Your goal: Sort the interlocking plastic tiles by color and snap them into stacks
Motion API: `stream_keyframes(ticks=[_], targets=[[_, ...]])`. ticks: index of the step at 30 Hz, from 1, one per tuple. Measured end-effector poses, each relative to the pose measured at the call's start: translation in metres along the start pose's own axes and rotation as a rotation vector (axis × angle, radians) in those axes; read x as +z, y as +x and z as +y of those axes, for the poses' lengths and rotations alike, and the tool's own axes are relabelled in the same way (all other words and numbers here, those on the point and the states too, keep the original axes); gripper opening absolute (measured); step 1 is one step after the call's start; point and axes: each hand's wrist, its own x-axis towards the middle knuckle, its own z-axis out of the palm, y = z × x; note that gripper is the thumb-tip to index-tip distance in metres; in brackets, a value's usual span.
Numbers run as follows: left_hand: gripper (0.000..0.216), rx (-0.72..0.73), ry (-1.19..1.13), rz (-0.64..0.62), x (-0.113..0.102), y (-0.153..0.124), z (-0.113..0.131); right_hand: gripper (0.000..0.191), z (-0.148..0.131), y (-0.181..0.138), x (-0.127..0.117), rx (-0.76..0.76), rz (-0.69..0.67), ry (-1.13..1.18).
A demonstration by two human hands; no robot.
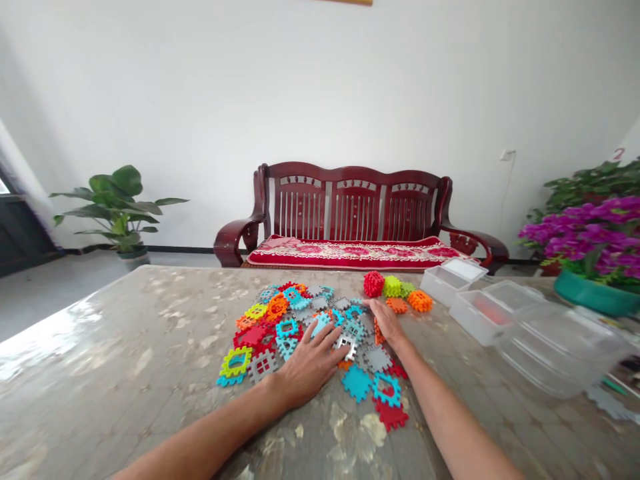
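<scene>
A loose pile of flat toothed puzzle tiles in red, blue, grey, orange and lime lies spread on the table; among them are a light blue tile and a red tile. My left hand rests palm down on the pile, fingers spread, near a white window-cut tile. At the pile's right edge is my right hand, its fingers stretched toward the tiles and partly hidden. An orange tile shows beside its palm. Neither hand visibly grips anything.
Beyond the pile sit a red ball, a lime piece and an orange ball. Clear plastic boxes and a larger clear container stand right, near a teal flowerpot. A wooden bench is behind the table.
</scene>
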Motion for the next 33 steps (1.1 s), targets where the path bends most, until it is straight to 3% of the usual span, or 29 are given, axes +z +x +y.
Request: stream_keyframes(ticks=[2,8,11,24,30,33], targets=[[0.040,-0.005,-0.024,0.022,-0.007,0.005,0.010,0.072,0.000,0.000,-0.001,0.013,0.007,0.020],[0.061,0.332,-0.195,0.003,-0.019,0.029,0.068,0.074,-0.004,-0.001,-0.005,0.055,-0.051,0.108],[0.053,0.328,-0.181,-0.004,-0.013,0.038,0.078,0.067,-0.004,-0.002,-0.005,0.060,-0.077,0.129],[0.020,0.205,0.041,0.112,-0.001,0.025,0.040,0.063,-0.001,-0.004,-0.009,0.031,-0.094,0.191],[0.018,0.150,0.061,0.112,-0.002,0.018,0.018,0.058,-0.011,-0.016,-0.008,0.005,-0.064,0.151],[0.024,0.043,0.043,0.135,-0.005,0.015,-0.003,0.057,-0.016,-0.019,-0.009,0.016,-0.027,0.170]])
